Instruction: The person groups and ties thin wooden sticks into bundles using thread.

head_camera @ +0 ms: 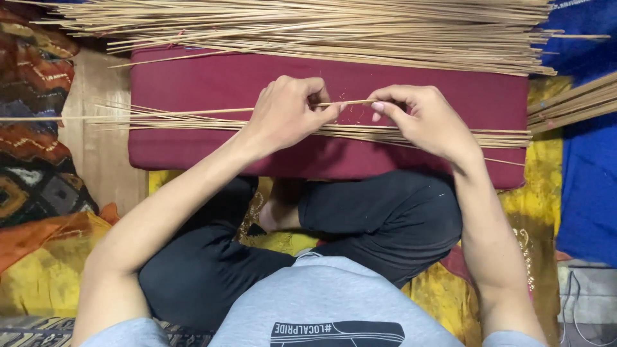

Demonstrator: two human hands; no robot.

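Across the dark red padded cushion [225,83] lay thin pale bamboo sticks [424,133]; left hand [286,112] and right hand [421,115] pinched one thin stick [347,103] between them.

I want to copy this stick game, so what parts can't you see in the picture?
Head view:
- Left hand fingertips: curled under, so the grip on the thin stick is hidden.
- Big stick pile: cut off by the top edge.
- Side bundle: runs off the right edge.
- Specks on the maroon cushion between the hands: too small to tell.
- Right hand: palm faces away.
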